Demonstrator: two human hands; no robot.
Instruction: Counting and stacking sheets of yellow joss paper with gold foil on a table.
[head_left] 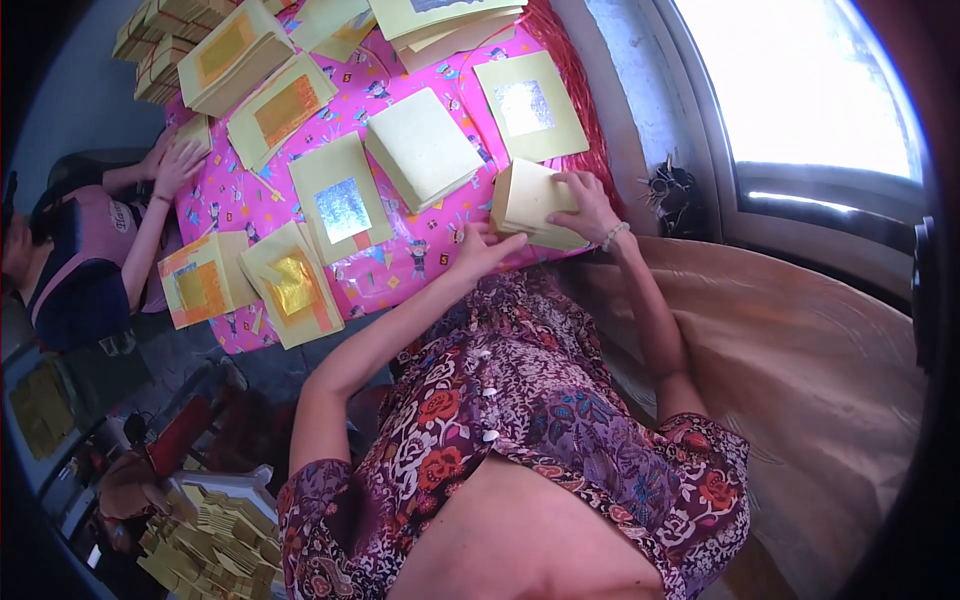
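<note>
Both bare hands work on a small stack of pale yellow paper at the near right edge of the table, on a pink patterned cloth; left hand is at the stack's near left corner, thumb stretched out along the near edge, fingers half curled; contact looks likely, but cannot tell if it pinches any sheets; right hand arches over the right part, thumb and forefinger apart on the top sheet, other fingers bent; cannot tell if a sheet is caught between them; the left-hand edges stand a bit fanned, not flush; step in hand reads as separating or squaring sheets, hard to say which; next move seems to call for left hand steadying that corner while right fingertips control the top sheet without creasing it; a plain cream stack lies just to the left, beyond it a silver-square stack; another silver-square sheet sits near the red strands; a co-worker's hands rest at the far left edge.
</note>
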